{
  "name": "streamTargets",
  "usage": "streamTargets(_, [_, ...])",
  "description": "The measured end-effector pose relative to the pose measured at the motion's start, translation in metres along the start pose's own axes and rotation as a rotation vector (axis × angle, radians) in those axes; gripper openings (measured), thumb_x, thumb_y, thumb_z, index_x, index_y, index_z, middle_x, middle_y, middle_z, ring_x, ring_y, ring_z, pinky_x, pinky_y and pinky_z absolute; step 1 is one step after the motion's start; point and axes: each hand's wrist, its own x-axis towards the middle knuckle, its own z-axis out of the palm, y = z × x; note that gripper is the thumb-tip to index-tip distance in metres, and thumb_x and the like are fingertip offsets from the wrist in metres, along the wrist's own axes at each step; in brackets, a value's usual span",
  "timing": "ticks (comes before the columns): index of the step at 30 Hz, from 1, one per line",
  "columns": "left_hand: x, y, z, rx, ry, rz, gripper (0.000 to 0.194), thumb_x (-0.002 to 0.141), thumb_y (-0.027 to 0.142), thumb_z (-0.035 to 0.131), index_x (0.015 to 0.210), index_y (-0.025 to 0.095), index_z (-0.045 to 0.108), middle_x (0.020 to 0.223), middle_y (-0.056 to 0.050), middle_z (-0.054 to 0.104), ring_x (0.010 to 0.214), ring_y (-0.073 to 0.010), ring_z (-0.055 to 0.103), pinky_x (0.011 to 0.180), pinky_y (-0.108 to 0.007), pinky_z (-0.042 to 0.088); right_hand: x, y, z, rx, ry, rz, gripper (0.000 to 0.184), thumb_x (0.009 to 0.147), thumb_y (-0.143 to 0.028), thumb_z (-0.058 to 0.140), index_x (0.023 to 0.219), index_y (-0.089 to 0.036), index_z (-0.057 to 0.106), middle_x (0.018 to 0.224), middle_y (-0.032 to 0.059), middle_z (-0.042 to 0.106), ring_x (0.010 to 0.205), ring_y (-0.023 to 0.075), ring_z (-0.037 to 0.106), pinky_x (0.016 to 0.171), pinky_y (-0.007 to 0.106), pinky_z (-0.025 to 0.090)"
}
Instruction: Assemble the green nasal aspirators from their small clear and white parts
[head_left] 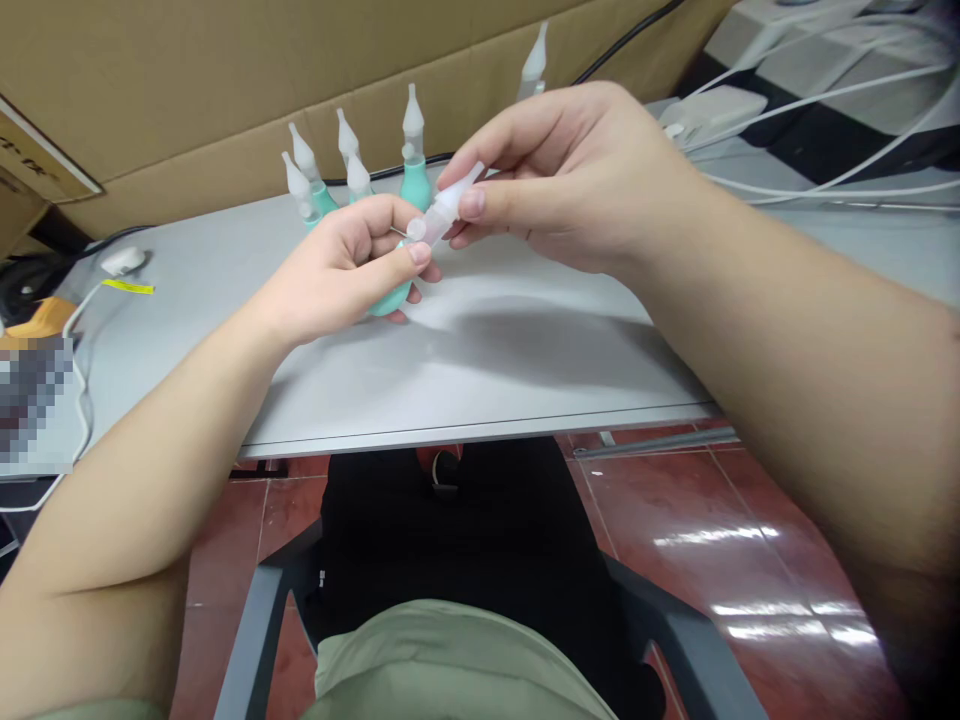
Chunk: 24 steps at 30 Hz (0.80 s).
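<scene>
1. Held aspirator [431, 232]: teal bulb, clear middle section, white tapered nozzle [459, 192]. Located above the grey table [480, 385], between both hands; tilted, nozzle end up and to the right.
2. Left hand [337, 262]: closed around the held aspirator at its bulb and clear section, thumb lying along the clear section. Bulb partly covered by the fingers.
3. Right hand [570, 185]: narrow pinch on the nozzle of the held aspirator, thumb on the near side.
4. Beyond the held aspirator, to its left: four standing aspirators [347, 135] in two close pairs, white tips up. Lower parts partly hidden by one another and by the left hand.
5. Just behind the held aspirator, slightly left: single aspirator [415, 165], upright, teal bulb visible.
6. Farther behind the held aspirator, to its right: rear aspirator [534, 65], base hidden by the right hand; probably the same type, though its bulb cannot be seen.
7. Well left of the held aspirator: small white device [123, 261], yellow tag [129, 287] near it.
8. Well right of the held aspirator: white cables [817, 190]. Cardboard [225, 80] behind.
</scene>
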Motion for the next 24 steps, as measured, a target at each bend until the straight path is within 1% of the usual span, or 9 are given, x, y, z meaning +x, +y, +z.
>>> streamTargets(3, [0.0011,0.0017,0.0026,-0.008,0.047,0.039,0.022,0.112,0.028,0.103,0.109,0.021,0.083,0.106,-0.004,0.086,0.083,-0.0152,0.083,0.082,-0.029,0.074,0.0003,0.0009,-0.0004,-0.013,0.013,-0.01,0.021,0.082,-0.033,0.115,0.097,-0.036,0.101,0.102,-0.0047,0.096,0.096,0.0182,0.092,0.093,0.029,0.08])
streamTargets(5, [0.0016,0.0021,0.0033,-0.017,0.053,0.076,0.023,0.108,0.027,0.106,0.107,0.021,0.084,0.103,-0.002,0.084,0.081,-0.0134,0.08,0.082,-0.028,0.073,0.0001,-0.0002,-0.0001,-0.006,0.022,-0.019,0.021,0.083,-0.029,0.114,0.098,-0.033,0.101,0.103,-0.0025,0.096,0.094,0.0176,0.09,0.093,0.029,0.08])
streamTargets(9, [0.0019,0.0012,0.0015,-0.001,0.052,0.111,0.038,0.098,0.042,0.118,0.105,0.021,0.087,0.094,-0.002,0.083,0.08,-0.0148,0.08,0.078,-0.028,0.073,-0.0003,-0.0032,0.0001,-0.019,0.025,0.003,0.015,0.088,-0.025,0.11,0.098,-0.031,0.101,0.107,-0.0001,0.097,0.095,0.0199,0.091,0.096,0.032,0.081])
streamTargets(12, [0.0015,0.0011,0.0002,0.049,0.077,0.09,0.045,0.095,0.05,0.12,0.101,0.022,0.086,0.09,-0.003,0.084,0.081,-0.0176,0.083,0.076,-0.029,0.072,0.0,-0.0032,-0.0011,-0.032,0.037,0.037,0.015,0.086,-0.026,0.109,0.098,-0.031,0.102,0.107,0.0029,0.097,0.097,0.0232,0.093,0.098,0.036,0.081])
streamTargets(16, [0.0004,0.0028,0.0016,0.075,0.089,0.095,0.044,0.097,0.05,0.119,0.1,0.022,0.085,0.089,-0.003,0.085,0.082,-0.0186,0.085,0.077,-0.029,0.071,-0.0002,-0.0019,-0.003,-0.043,0.041,0.05,0.014,0.088,-0.023,0.109,0.098,-0.03,0.103,0.104,0.0043,0.097,0.093,0.0234,0.091,0.096,0.038,0.081])
streamTargets(20, [0.0006,0.0021,0.003,0.072,0.083,0.118,0.046,0.095,0.052,0.12,0.099,0.02,0.087,0.09,-0.004,0.086,0.082,-0.0177,0.085,0.077,-0.028,0.069,-0.0009,-0.0009,-0.0036,-0.036,0.028,0.036,0.015,0.092,-0.017,0.109,0.098,-0.03,0.104,0.099,0.0032,0.096,0.085,0.0195,0.087,0.093,0.035,0.081])
streamTargets(24, [0.0055,-0.0062,-0.0004,0.074,0.078,0.171,0.049,0.09,0.056,0.122,0.099,0.021,0.088,0.089,-0.004,0.086,0.081,-0.0175,0.084,0.071,-0.027,0.065,-0.0007,0.001,-0.0039,-0.059,0.046,0.045,0.018,0.092,-0.017,0.114,0.096,-0.032,0.105,0.095,0.0033,0.095,0.084,0.0201,0.089,0.09,0.032,0.081])
